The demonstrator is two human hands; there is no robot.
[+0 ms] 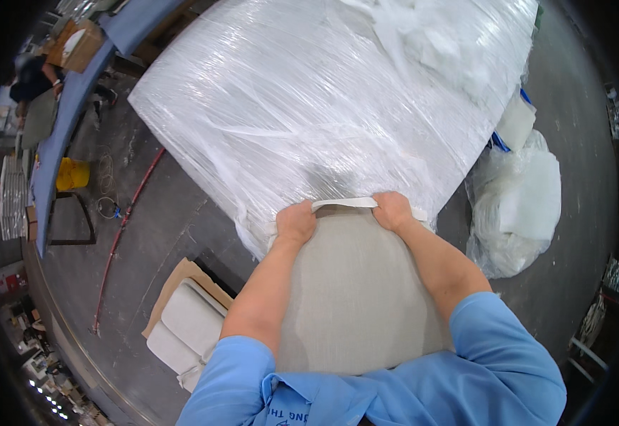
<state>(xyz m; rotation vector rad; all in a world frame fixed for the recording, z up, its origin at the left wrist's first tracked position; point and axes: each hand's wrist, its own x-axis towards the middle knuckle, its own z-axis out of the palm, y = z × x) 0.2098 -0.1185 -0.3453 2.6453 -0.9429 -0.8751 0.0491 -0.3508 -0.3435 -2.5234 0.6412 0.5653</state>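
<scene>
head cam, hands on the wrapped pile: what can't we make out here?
Head view only:
- Fingertips of left hand and right hand: curled over the beige cushion edge, hidden.
- Contents of the wrapped pile: glare on the plastic film.
- Cushion's near end: covered by the blue shirt.
- Plastic bags: contents unclear.

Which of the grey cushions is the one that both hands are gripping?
The large grey cushion in front of the person, at the plastic-wrapped bundle; left hand and right hand clutch its far edge. The stacked cushions lie untouched on the floor.
</scene>
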